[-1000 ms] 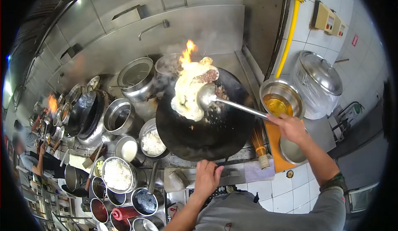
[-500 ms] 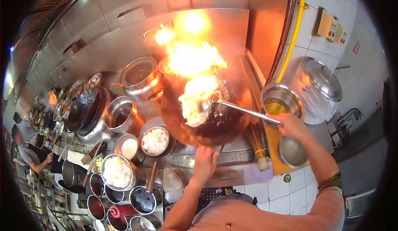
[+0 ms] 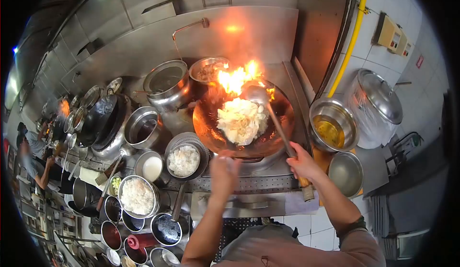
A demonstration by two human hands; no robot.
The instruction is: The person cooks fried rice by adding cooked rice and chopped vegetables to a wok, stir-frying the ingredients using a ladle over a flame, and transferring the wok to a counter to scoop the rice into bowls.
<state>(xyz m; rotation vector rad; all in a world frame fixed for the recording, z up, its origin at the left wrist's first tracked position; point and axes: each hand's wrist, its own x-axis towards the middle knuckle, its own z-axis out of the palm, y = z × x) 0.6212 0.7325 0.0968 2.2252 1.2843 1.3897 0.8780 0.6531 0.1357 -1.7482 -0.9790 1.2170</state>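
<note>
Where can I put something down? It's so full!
Grey counter shows bare right of the round bowl, in front of the lidded pot. The holed strip between the left hand and right hand looks bare, but flames at the wok probably make it hot. Left of the left hand is crowded with rice, metal pots and a red bottle.

Steel panels (image 3: 158, 44) line the far wall, with a reddish-orange glow (image 3: 235, 28) reflected near the middle. At the far right, a yellow pipe (image 3: 352, 41) runs up a white tiled wall (image 3: 374, 56) beside beige switch boxes (image 3: 393, 34). Pale square tiles cover the near floor (image 3: 316, 217). Whitish light (image 3: 12, 82) shows at the left edge.
</note>
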